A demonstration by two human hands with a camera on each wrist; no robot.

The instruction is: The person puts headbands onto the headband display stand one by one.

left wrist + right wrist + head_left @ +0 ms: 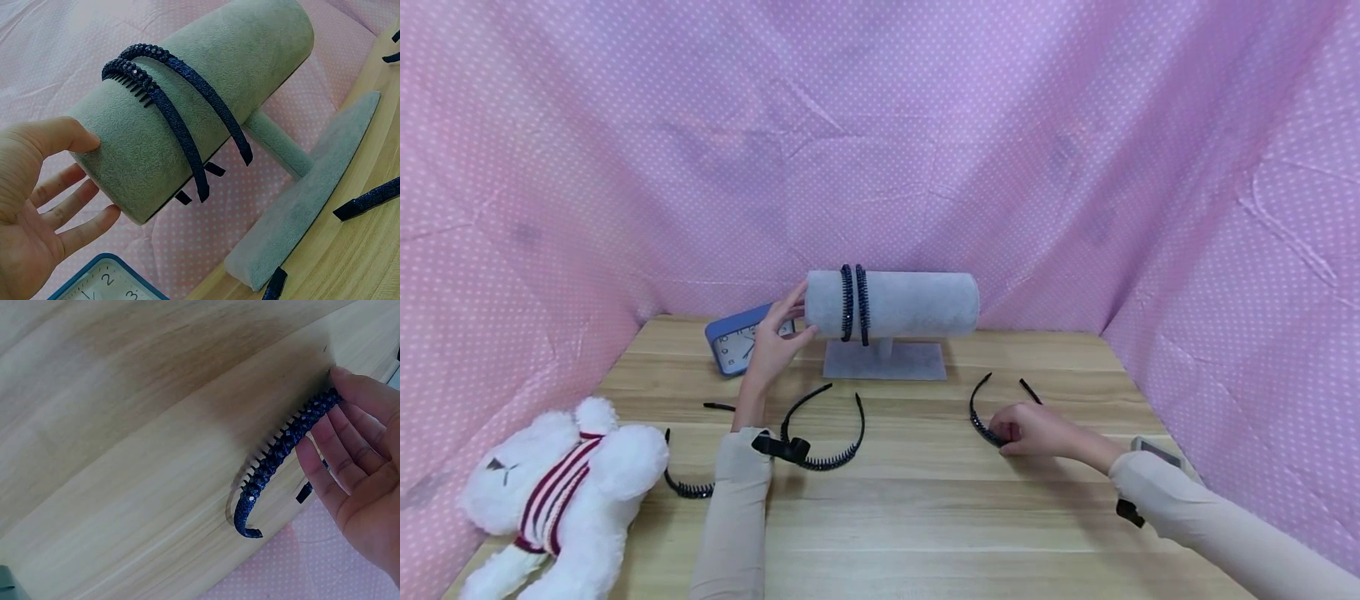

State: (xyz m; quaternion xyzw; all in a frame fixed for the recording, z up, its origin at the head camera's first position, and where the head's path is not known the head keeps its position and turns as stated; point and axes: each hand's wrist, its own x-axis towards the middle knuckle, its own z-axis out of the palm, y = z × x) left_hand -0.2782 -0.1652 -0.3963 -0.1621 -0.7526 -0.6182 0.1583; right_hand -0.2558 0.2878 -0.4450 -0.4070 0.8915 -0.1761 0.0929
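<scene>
A grey velvet headband stand (917, 304) with a horizontal roll stands at the back of the table. Two dark beaded headbands hang side by side over the roll, the outer headband (178, 134) nearer its left end. My left hand (775, 337) holds that end, thumb on the curved surface and fingers spread about the rim, as the left wrist view shows. To the right, my right hand (1033, 429) pinches the toothed middle of another dark headband (275, 453) between thumb and fingers, low over the wood.
A blue clock (737, 346) leans behind my left hand. Another headband (831, 462) lies in front of the stand, and one more headband (688, 492) is partly hidden by my left forearm. A white plush toy (595, 500) lies at left; a grey object (1157, 450) sits beyond my right forearm.
</scene>
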